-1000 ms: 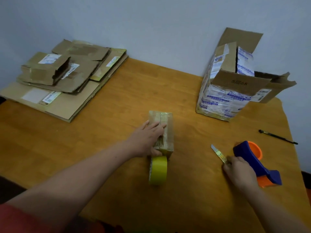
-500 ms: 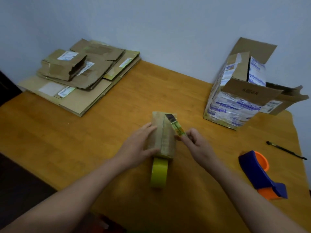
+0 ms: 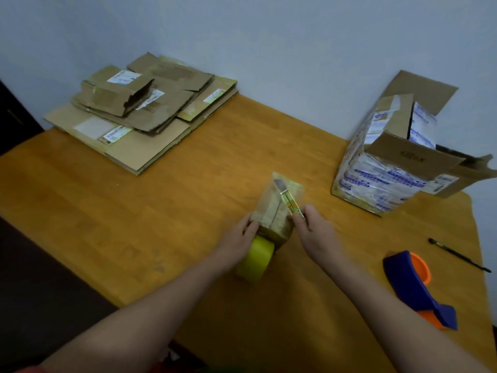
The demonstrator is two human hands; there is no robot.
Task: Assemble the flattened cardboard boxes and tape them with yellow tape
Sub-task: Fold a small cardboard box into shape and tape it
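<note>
- At the far left of the orange-brown wooden table (image 3: 134, 211), a stack of flattened cardboard boxes (image 3: 139, 114) is lying against the wall. Several are carrying white labels, and all are waiting to be assembled.
- Near the middle, the left hand (image 3: 238, 236) is gripping the near left side of a small brown cardboard box (image 3: 269, 211), fingers and thumb curled round its edge to steady it.
- A round yellow tape roll (image 3: 256, 261) is standing on edge just in front of that box, touching it and sitting partly under the left hand. Blur is hiding whether a strip is running up onto the box.
- The right hand (image 3: 317, 235) is pinching the handle of a slim yellow-green utility knife (image 3: 286, 196), with the bare blade pointing away across the top of the box.
- The tape is probably about to be cut. The 2 hands are working close together, so a slip could bring the blade onto the left fingers. Pressing too hard could slice the cardboard, and the freed roll could roll away.
- Further right, a tall opened cardboard box with blue printing (image 3: 382, 170) is standing with its flaps up.
- Near the right edge, a blue and orange tape dispenser (image 3: 414, 289) and a thin black pen (image 3: 457, 255) are lying well apart from the hands.
</note>
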